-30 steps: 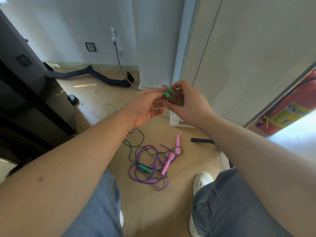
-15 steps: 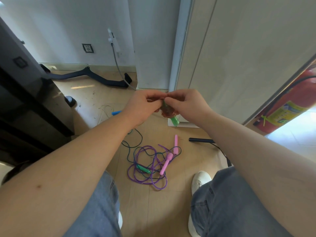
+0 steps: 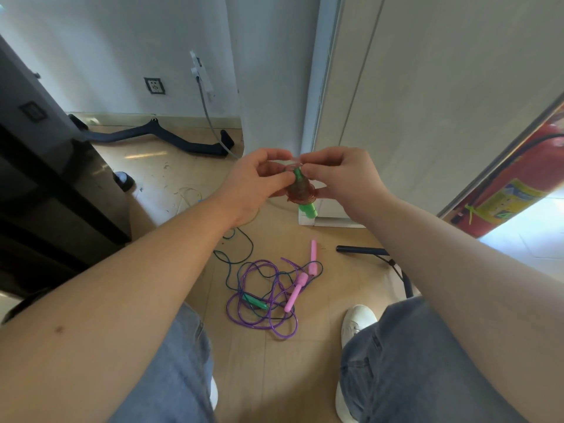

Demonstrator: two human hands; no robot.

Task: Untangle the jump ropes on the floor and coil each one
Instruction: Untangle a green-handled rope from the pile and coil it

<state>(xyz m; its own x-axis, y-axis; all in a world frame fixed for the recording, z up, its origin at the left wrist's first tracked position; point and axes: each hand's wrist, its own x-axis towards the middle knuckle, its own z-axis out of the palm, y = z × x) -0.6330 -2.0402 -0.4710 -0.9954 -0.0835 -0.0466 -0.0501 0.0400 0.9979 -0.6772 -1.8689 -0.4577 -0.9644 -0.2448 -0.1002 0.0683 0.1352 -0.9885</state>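
Left hand and right hand are both pinching the coiled reddish translucent rope with green handles, probably securing its wraps; purple pink-handled rope is lying tangled on the floor.

Fire extinguisher, wall socket.

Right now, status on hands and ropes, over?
Left hand and right hand both pinch the coiled green-handled rope, held up. Purple rope and dark rope tangled on floor. Nothing in the way.

Brownish coil above tangled ropes
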